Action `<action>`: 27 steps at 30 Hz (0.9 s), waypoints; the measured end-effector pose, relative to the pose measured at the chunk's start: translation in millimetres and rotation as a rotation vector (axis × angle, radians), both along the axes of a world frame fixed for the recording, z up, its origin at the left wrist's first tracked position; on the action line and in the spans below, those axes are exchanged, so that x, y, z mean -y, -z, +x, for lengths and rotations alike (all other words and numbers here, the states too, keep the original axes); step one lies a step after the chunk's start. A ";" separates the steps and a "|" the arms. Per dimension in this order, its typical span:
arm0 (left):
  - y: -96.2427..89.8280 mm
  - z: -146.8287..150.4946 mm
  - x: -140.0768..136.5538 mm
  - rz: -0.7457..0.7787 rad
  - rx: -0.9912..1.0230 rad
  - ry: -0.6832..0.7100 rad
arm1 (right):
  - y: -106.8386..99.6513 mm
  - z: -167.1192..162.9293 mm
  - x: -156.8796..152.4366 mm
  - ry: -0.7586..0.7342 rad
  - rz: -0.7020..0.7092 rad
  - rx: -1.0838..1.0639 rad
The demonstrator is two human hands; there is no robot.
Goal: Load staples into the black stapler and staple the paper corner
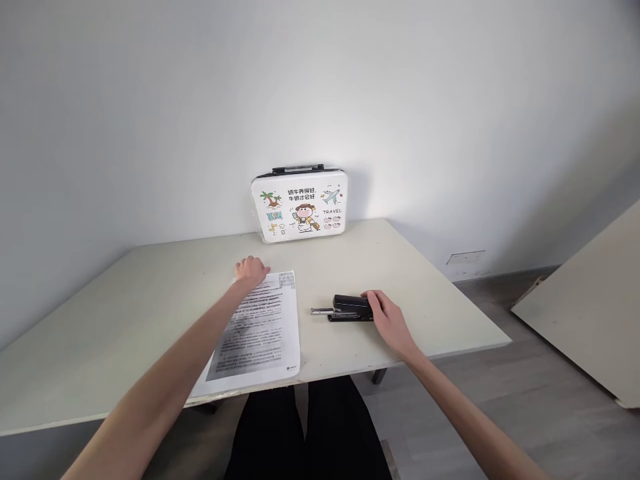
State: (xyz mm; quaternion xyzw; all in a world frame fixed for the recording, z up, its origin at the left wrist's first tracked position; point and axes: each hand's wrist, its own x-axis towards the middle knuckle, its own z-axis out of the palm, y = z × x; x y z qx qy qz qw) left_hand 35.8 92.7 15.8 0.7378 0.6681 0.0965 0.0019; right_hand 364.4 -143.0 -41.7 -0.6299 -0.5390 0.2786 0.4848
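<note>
My right hand (390,320) is wrapped around the back end of a black stapler (350,305) lying on the table. A silver metal rail sticks out of its front, pointing left. My left hand (251,271) rests at the top edge of a printed paper (265,327), its fingers curled and its thumb to the right. Dense lines of text cover the paper, and a patterned block is in its top right corner. Part of its left side is hidden by my left forearm. The fingertips of my left hand are not clearly visible.
A white case (305,227) with cartoon pictures and a black handle stands against the wall at the table's back. The pale table (165,287) ends just in front of my legs. At the right are a wall socket plate (466,257) and another pale panel (590,307).
</note>
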 end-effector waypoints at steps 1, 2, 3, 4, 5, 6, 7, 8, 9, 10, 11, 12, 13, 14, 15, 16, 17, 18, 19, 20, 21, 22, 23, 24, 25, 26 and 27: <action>-2.2 3.8 1.3 0.002 0.006 0.017 | 0.0 0.0 -0.1 0.000 0.001 -0.001; -4.9 7.6 4.0 0.005 0.017 0.040 | -0.2 0.0 0.0 0.000 -0.002 -0.002; -7.9 11.4 8.1 0.007 0.032 0.067 | -0.4 0.0 0.1 0.002 -0.006 -0.002; -11.1 15.5 13.7 0.005 0.052 0.099 | -0.8 -0.1 0.3 0.003 -0.010 -0.003; -14.5 19.7 20.8 -0.003 0.075 0.136 | -1.1 -0.1 0.7 0.005 -0.011 -0.004; -17.9 24.1 29.3 -0.016 0.102 0.178 | -1.5 0.0 1.0 0.005 -0.009 -0.006; -21.3 28.4 39.2 -0.032 0.129 0.224 | -1.8 0.0 1.3 0.006 -0.005 -0.006; -24.4 32.6 50.3 -0.051 0.155 0.273 | -2.0 0.1 1.6 0.008 0.000 -0.006; -27.4 36.5 62.2 -0.072 0.179 0.324 | -2.1 0.2 1.9 0.008 0.005 -0.006; -30.0 39.9 74.8 -0.093 0.200 0.374 | -2.3 0.2 2.1 0.009 0.010 -0.007; -32.2 42.7 87.5 -0.115 0.216 0.420 | -2.4 0.3 2.1 0.010 0.014 -0.008; -34.0 44.9 100.0 -0.139 0.231 0.466 | -2.5 0.3 2.1 0.010 0.016 -0.010; -35.3 46.4 111.9 -0.158 0.247 0.512 | -2.6 0.3 2.1 0.009 0.018 -0.013; -36.1 47.3 122.9 -0.171 0.262 0.558 | -2.7 0.3 2.0 0.009 0.020 -0.015; -36.2 47.8 132.5 -0.174 0.272 0.602 | -2.9 0.2 1.9 0.006 0.022 -0.017; -35.7 47.9 140.7 -0.166 0.272 0.647 | -3.0 0.2 1.9 0.005 0.024 -0.018; -34.6 47.8 147.3 -0.144 0.252 0.694 | -3.2 0.2 2.0 0.003 0.025 -0.018; -33.0 47.7 152.5 -0.104 0.208 0.736 | -3.3 0.2 2.1 0.002 0.025 -0.018; -30.9 47.6 156.3 -0.049 0.136 0.776 | -3.5 0.3 2.2 -0.001 0.024 -0.017; -28.5 47.6 158.9 0.011 0.042 0.817 | -3.7 0.4 2.4 -0.003 0.022 -0.016; -26.1 47.9 160.7 0.074 -0.061 0.854 | -3.9 0.6 2.5 -0.004 0.020 -0.015; -23.9 48.3 161.7 0.131 -0.163 0.885 | -4.0 0.8 2.5 -0.004 0.019 -0.013; -21.9 48.9 162.4 0.175 -0.253 0.906 | -4.1 1.0 2.5 -0.005 0.018 -0.011; -20.4 49.7 162.7 0.203 -0.323 0.920 | -4.1 1.2 2.4 -0.003 0.019 -0.009; -19.4 50.6 162.8 0.214 -0.374 0.928 | -4.0 1.4 2.2 0.000 0.020 -0.007; -18.8 51.8 162.8 0.216 -0.404 0.930 | -3.9 1.6 2.0 0.004 0.022 -0.006; -18.4 53.0 162.6 0.208 -0.417 0.929 | -3.7 1.7 1.8 0.007 0.024 -0.005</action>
